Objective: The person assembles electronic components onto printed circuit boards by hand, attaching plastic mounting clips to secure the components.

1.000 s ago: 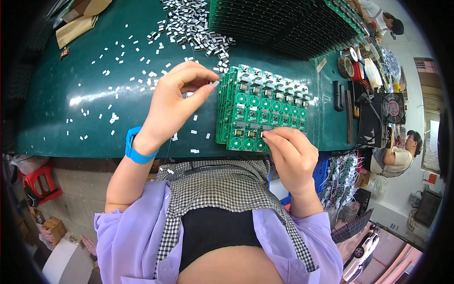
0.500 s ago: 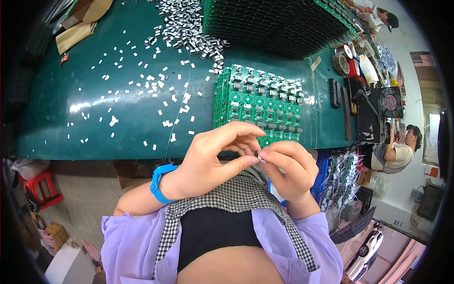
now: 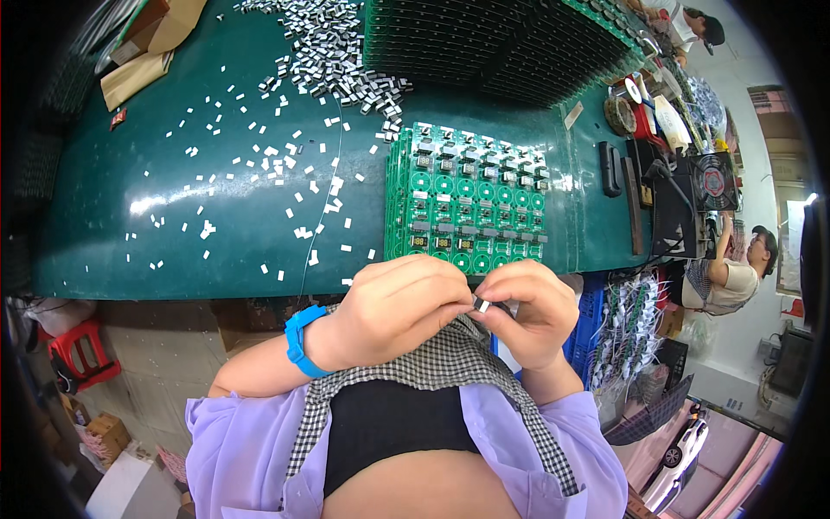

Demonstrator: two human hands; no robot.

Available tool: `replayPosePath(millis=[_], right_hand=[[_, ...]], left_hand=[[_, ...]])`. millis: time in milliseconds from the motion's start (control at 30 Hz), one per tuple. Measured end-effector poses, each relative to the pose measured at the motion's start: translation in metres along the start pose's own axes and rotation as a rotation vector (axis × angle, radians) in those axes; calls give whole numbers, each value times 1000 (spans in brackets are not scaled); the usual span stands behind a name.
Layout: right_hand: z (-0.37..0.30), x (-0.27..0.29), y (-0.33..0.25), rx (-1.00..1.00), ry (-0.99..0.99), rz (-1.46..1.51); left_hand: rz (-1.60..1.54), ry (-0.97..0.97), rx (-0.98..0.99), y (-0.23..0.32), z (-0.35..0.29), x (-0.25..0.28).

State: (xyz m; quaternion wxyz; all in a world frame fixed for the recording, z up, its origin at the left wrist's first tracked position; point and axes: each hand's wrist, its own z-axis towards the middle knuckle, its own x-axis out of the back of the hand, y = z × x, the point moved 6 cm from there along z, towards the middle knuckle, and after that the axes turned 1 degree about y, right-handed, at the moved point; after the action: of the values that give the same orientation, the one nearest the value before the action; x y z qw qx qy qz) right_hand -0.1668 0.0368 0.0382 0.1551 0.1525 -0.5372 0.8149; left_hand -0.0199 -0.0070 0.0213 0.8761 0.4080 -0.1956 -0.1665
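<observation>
In front of my body my two hands meet at a small black-and-white digit display module [image 3: 482, 304]. My right hand [image 3: 529, 313] pinches it between thumb and index finger. At the module's left end, the thumb and index fingertips of my left hand [image 3: 399, 307] are closed on it; part of it is hidden by my fingers. Just beyond lies a stack of green circuit board panels [image 3: 480, 195] with rows of display modules, round outlines and small parts. Several modules in the panel's near row show dark faces with digit segments.
A heap of similar modules [image 3: 333, 65] lies at the far side of the green table [image 3: 95, 216], with small white pieces [image 3: 277, 164] scattered left. A tall rack of boards [image 3: 484, 43] stands beyond. Right are a black fan [image 3: 714, 182], a blue crate [image 3: 590, 320] and another person [image 3: 726, 268].
My left fingers have closed in on the module, which shows more plainly between the hands. A near row of displays on the panel, hidden before, is now visible. The person at right has shifted.
</observation>
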Motion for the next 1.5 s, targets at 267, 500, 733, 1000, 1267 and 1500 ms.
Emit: replayPosePath(millis=[267,500,733,1000,1267,1500], right_hand=[[3,-4,3,-52,-188,220],[5,0,-19,124,-3,-292],[5,0,-15,162,43,-278],[16,24,1,52,101,-411],[15,9,13,111,-30,-567],[16,7,12,152,-39,-608]], left_hand=[[-83,-112,15,5,-1,-7],[173,-14,-77,7,-2,-1],[282,-3,-156,9,6,6],[443,46,115,-74,51,57],[858,-58,183,-172,56,52],[823,-23,226,-184,57,61]])
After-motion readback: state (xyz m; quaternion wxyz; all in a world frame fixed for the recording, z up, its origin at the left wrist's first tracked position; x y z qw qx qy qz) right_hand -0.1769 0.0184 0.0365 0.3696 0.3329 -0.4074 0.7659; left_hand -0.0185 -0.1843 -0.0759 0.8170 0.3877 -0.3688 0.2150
